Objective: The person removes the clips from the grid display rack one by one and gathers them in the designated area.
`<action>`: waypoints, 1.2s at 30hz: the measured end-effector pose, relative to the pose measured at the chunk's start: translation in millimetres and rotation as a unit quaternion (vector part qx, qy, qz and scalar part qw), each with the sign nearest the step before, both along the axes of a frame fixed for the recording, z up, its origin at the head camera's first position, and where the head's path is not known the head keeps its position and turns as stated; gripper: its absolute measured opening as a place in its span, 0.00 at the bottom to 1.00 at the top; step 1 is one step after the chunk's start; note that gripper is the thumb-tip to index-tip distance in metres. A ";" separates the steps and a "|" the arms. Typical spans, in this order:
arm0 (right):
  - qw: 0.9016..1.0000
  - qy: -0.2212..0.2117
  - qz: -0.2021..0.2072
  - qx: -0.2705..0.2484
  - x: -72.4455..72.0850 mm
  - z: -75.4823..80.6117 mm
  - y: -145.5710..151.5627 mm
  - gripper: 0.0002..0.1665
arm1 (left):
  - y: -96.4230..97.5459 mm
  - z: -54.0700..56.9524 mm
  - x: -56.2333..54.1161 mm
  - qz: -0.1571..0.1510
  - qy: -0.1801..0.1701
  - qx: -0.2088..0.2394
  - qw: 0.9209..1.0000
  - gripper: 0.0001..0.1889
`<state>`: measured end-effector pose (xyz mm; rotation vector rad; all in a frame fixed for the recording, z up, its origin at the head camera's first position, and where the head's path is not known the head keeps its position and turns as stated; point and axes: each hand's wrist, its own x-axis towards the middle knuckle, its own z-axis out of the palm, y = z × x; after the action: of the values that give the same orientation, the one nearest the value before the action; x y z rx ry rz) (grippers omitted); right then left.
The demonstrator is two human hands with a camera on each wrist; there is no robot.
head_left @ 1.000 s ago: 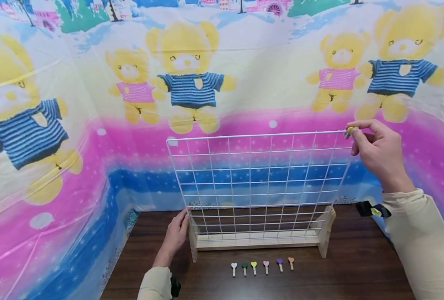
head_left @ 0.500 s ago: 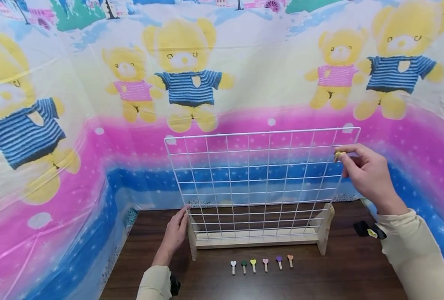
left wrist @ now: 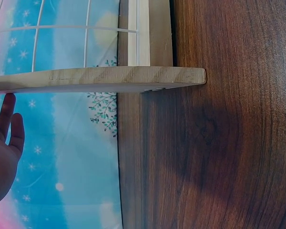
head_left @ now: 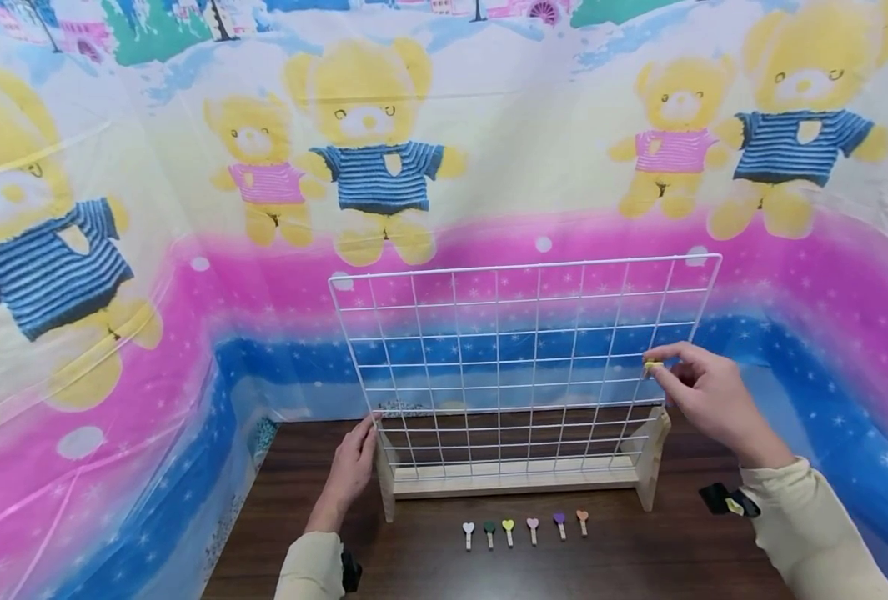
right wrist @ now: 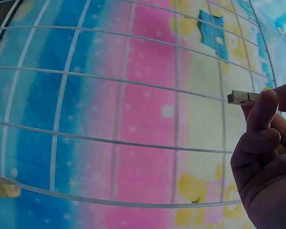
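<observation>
My right hand (head_left: 714, 404) pinches a small wooden clothespin (right wrist: 242, 98) with a yellow top between thumb and forefinger. It is in front of the right part of a white wire grid panel (head_left: 498, 363), and in the right wrist view the clothespin's tip lies by one of the wires. The panel stands upright in a wooden base (head_left: 514, 482). At the base's left end, my left hand (head_left: 351, 467) rests its fingertips on the wooden side piece (left wrist: 128, 78). Its fingers (left wrist: 17, 133) are extended in the left wrist view.
Below the base, several heart-topped clothespins lie in a row on the dark wood table (head_left: 301, 500), among them a white one (head_left: 469, 533), a purple one (head_left: 559, 523) and an orange one (head_left: 582, 522). A bear-printed cloth (head_left: 526, 183) hangs behind and at the sides.
My right hand has moved down and left with the clothespin, from the panel's top right corner to a lower row of the grid. The left hand has stayed at the base.
</observation>
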<state>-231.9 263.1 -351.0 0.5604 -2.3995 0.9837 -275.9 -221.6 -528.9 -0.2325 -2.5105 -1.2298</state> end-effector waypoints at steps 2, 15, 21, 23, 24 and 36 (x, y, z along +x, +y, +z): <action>1.000 -0.011 -0.001 0.006 -0.2 -9.4 0.4 0.08 | 0.4 0.4 0.3 -0.001 0.002 0.002 1.000 0.19; 0.993 -0.118 -0.012 0.024 -1.2 -74.2 1.6 0.11 | 2.2 1.5 1.6 -0.002 0.010 0.002 1.000 0.18; 0.988 -0.156 0.013 0.014 -3.4 -99.0 4.0 0.10 | 1.7 2.0 1.9 -0.003 0.007 0.003 1.000 0.19; 0.986 -0.167 0.019 0.014 -3.7 -107.1 4.3 0.09 | 1.8 1.8 1.9 -0.003 0.008 0.002 1.000 0.19; 0.985 -0.173 0.021 0.016 -3.7 -111.2 4.6 0.09 | 1.9 1.9 2.0 -0.003 0.009 0.004 1.000 0.19; 0.970 -0.242 0.014 0.029 -7.3 -156.5 6.3 0.09 | 0.9 -1.7 0.2 0.001 0.013 -0.001 1.000 0.19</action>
<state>-239.1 269.3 -507.5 0.4088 -2.8615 1.1729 -275.8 -220.6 -530.6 -0.2448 -2.4893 -1.2160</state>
